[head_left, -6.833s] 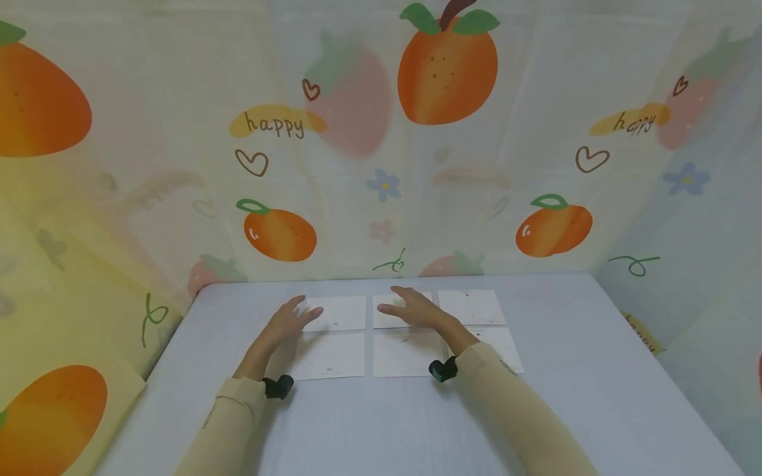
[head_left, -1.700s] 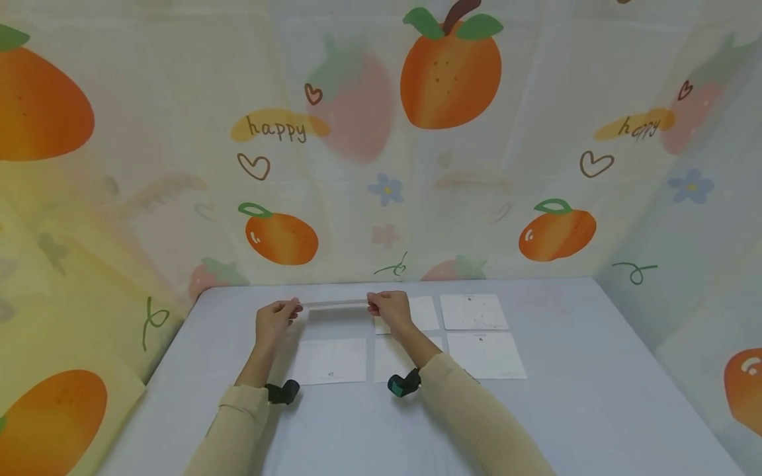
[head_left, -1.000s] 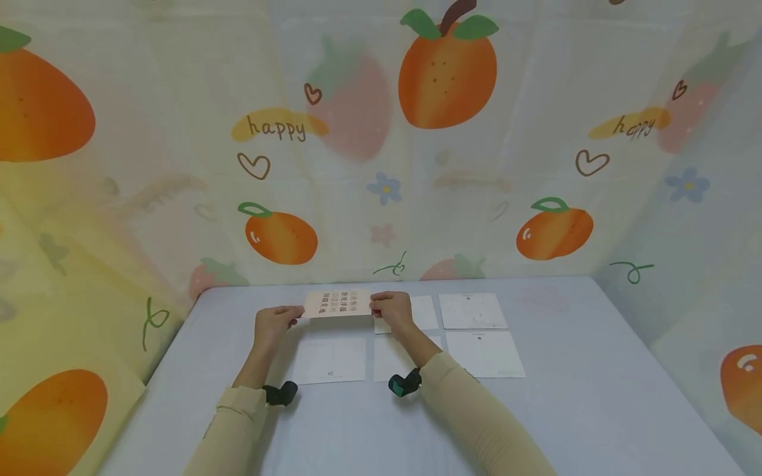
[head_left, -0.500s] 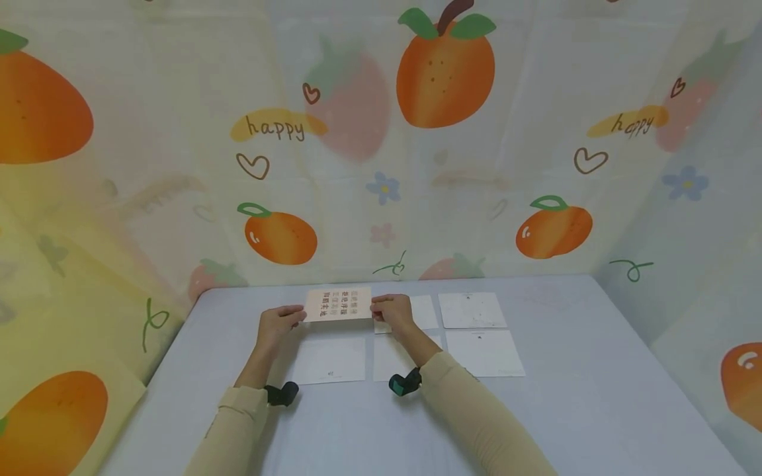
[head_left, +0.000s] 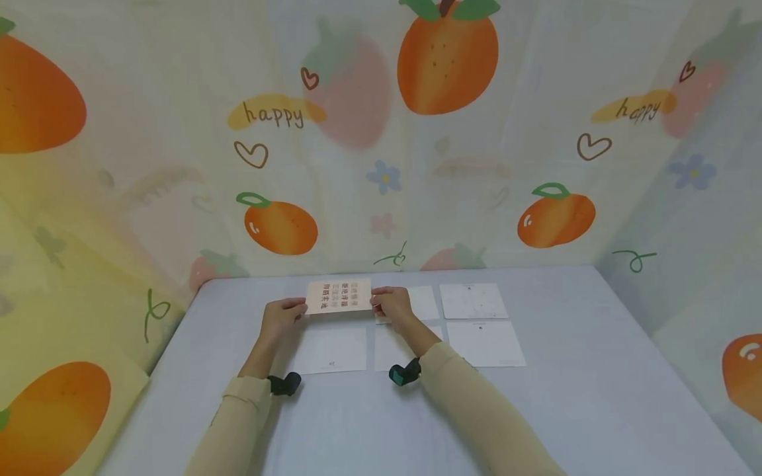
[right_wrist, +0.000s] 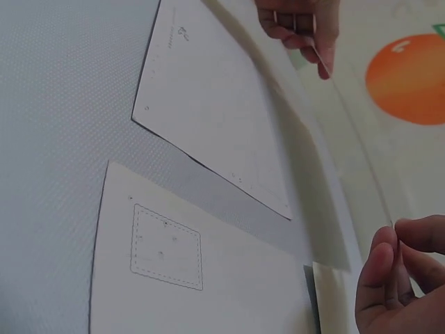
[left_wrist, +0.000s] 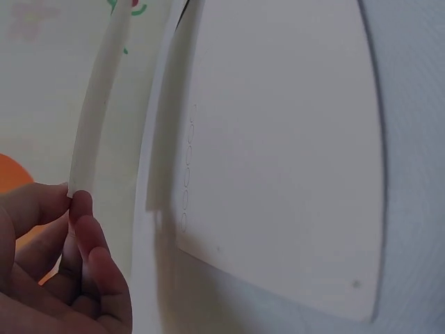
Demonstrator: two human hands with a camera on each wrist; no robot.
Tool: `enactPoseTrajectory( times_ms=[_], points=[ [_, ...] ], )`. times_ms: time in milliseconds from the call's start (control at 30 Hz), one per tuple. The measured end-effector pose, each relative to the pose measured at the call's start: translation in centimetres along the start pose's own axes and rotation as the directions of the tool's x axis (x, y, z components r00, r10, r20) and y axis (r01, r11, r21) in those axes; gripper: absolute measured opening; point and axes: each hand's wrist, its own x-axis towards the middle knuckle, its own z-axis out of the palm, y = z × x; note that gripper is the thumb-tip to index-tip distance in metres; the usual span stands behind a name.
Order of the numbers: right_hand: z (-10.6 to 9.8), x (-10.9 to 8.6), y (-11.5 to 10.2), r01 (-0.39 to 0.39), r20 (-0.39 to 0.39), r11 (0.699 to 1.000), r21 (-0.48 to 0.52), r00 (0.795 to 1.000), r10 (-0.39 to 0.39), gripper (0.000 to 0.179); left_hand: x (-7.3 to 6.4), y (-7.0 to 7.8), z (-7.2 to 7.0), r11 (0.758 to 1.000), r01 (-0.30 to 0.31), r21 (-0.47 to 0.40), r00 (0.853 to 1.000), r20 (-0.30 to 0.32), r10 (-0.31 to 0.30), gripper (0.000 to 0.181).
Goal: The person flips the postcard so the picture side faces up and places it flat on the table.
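Note:
A postcard (head_left: 339,296) with rows of printed characters is held up over the back of the table, its printed face toward the head camera. My left hand (head_left: 281,315) pinches its left edge between thumb and fingers, plain in the left wrist view as well. At the opposite edge my right hand (head_left: 393,305) pinches the card the same way; the right wrist view shows these fingers (right_wrist: 379,261) at the thin edge. Below the held card lies a white card (head_left: 331,350). Another card (head_left: 425,303) lies partly behind my right hand.
To the right lie a back card (head_left: 474,301) and a front card (head_left: 487,344), pale sides up. A further card (right_wrist: 195,257) lies under my right forearm. The white table (head_left: 571,396) ends at a fruit-patterned curtain (head_left: 452,152).
At first both hands hovered open over the laid-out cards. The back left card was then lifted, seen edge-on, and tilted until its printed face showed. Over the last half second it stays held up.

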Motion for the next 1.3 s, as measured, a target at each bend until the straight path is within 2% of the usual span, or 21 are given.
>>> enactPoseTrajectory(
  times_ms=[333, 467, 667, 900, 1133, 1300],
  points=[
    [0.4, 0.5, 0.6, -0.008, 0.046, 0.996, -0.093, 0.999, 0.012, 0.022, 1.1, -1.3, 0.2, 0.999, 0.003, 0.042, 1.000, -0.017, -0.002, 0.034],
    [0.5, 0.7, 0.5, -0.005, 0.058, 0.992, -0.129, 0.998, 0.013, 0.019, 1.5, -1.3, 0.2, 0.998, -0.005, 0.055, 0.999, -0.032, 0.007, 0.032],
    [0.7, 0.9, 0.3, -0.019, 0.063, 0.980, -0.199, 0.997, 0.032, 0.014, 1.9, -1.1, 0.4, 0.996, 0.026, 0.083, 0.999, -0.029, -0.024, 0.031],
    [0.9, 0.7, 0.5, -0.011, 0.075, 0.971, -0.239, 0.997, 0.029, 0.013, 1.8, -1.6, 0.5, 0.989, 0.042, 0.144, 0.999, -0.022, -0.039, 0.029],
    [1.0, 0.6, 0.8, 0.028, 0.086, 0.968, -0.249, 0.996, -0.006, 0.013, 1.5, -1.9, 0.6, 0.978, 0.011, 0.210, 1.000, -0.016, -0.008, 0.028],
    [1.0, 0.8, 0.7, 0.048, 0.095, 0.964, -0.262, 0.995, -0.024, 0.016, 1.6, -1.6, 0.6, 0.975, 0.002, 0.223, 0.999, -0.032, 0.005, 0.030]
  ],
)
